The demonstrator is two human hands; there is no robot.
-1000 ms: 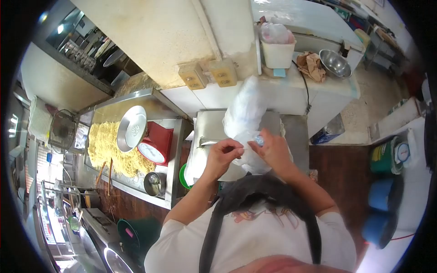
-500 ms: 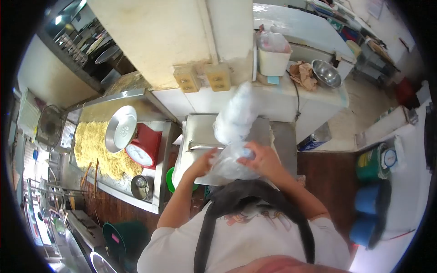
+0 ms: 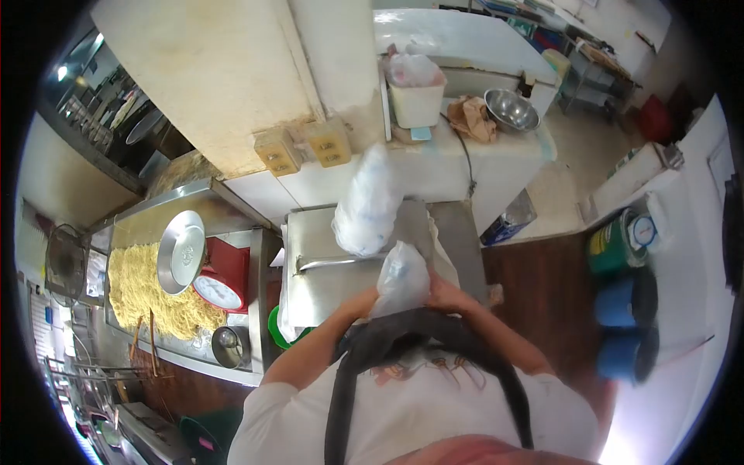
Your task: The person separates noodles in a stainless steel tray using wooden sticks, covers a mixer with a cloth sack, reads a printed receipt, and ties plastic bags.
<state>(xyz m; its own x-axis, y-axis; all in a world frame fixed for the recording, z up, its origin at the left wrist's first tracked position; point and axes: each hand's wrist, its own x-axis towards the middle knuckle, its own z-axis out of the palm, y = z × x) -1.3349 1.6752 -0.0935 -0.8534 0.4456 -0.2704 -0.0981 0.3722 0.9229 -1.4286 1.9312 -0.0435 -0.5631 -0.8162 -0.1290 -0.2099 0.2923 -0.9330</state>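
Observation:
A translucent plastic bag (image 3: 401, 280) stands upright close to my apron, with a bluish item faintly showing inside. My left hand (image 3: 363, 302) is at its left side and my right hand (image 3: 443, 293) at its right side; both are closed on the bag, their fingers partly hidden by it. Just beyond, a tall stack of white plastic bags (image 3: 368, 205) rests on the metal lid (image 3: 325, 291), behind the lid's long handle (image 3: 341, 262).
Left, a metal tray (image 3: 252, 377) holds yellow noodles (image 3: 147, 291), a red scale (image 3: 226, 271) and a small pot (image 3: 230, 346). A white bin (image 3: 418, 105), brown paper (image 3: 471, 118) and steel bowl (image 3: 511, 110) are on the back ledge. Blue buckets (image 3: 626, 302) stand right.
The loose bag now stands upright and fuller between my hands, drawn nearer my body. My left hand has closed on its side. The view has shifted, and the stack remains on the lid.

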